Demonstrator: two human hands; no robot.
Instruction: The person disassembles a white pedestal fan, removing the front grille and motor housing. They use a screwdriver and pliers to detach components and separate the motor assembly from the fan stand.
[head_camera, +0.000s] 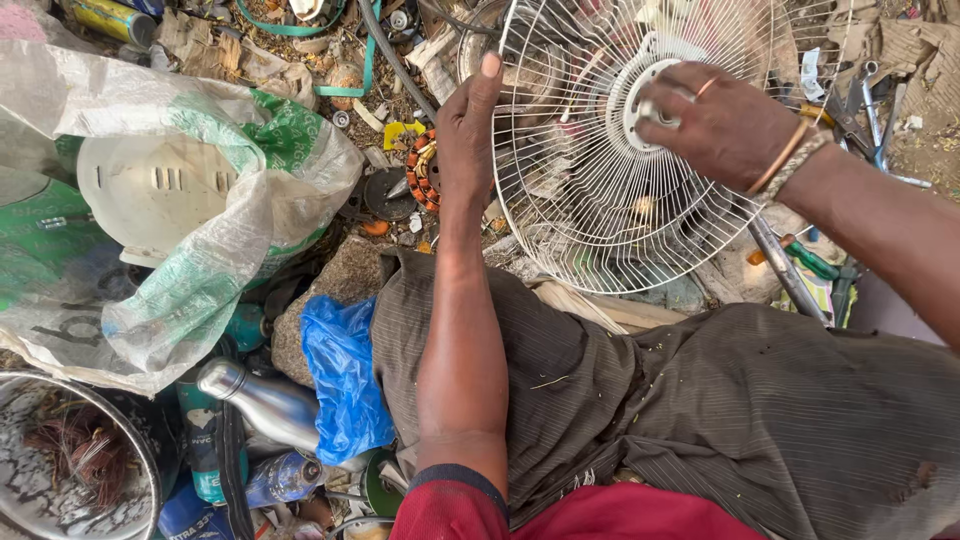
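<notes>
From the head view, the person is sitting on littered ground with a white wire fan guard (600, 200) standing tilted beyond the knees. The left hand (468, 130) is gripping the guard's left rim, fingers curled around the wires. The right hand (715, 120) is closing over the round hub at the guard's centre, fingers bent around it. A blue plastic bag (345, 375) and a steel bottle (262, 400) are lying near the left knee.
</notes>
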